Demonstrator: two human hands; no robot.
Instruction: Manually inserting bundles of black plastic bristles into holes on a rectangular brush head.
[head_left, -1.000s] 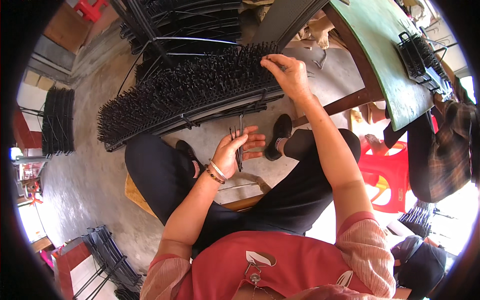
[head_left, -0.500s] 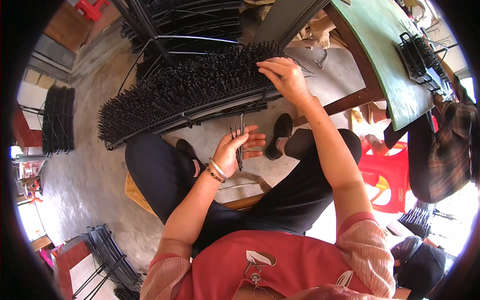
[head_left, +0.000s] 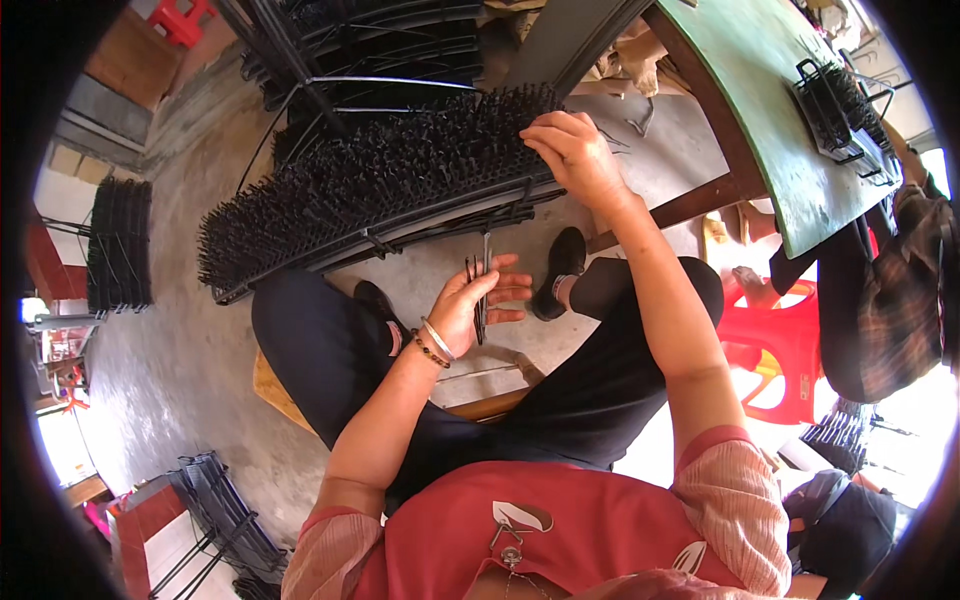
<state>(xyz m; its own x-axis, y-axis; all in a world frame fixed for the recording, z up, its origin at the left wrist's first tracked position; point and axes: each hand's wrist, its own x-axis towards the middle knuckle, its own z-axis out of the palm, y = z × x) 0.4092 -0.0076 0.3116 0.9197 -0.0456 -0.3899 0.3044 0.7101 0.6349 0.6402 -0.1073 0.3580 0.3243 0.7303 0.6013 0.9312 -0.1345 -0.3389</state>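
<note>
A long black rack (head_left: 370, 240), densely filled with upright thin black pieces (head_left: 380, 175), slants across in front of my knees. At its right end, my right hand (head_left: 580, 160) is pinched against the pieces; what lies between its fingertips is too small to make out. Below the rack's edge, my left hand (head_left: 470, 305) is turned palm up, its thumb pressing several thin dark rods (head_left: 480, 300) against the fingers. One of these rods looks greyer and longer than the others. The left fingertips point to the right.
A green-topped table (head_left: 745, 110) stands at the right, carrying a small black rack (head_left: 845, 120). Another person sits by a red stool (head_left: 770, 340). More black racks are stacked behind (head_left: 400, 40), and bundles (head_left: 120, 245) lean at the left.
My right hand has shifted very slightly along the rack's right end, still pinched. The rods in my left hand have tilted a little closer together.
</note>
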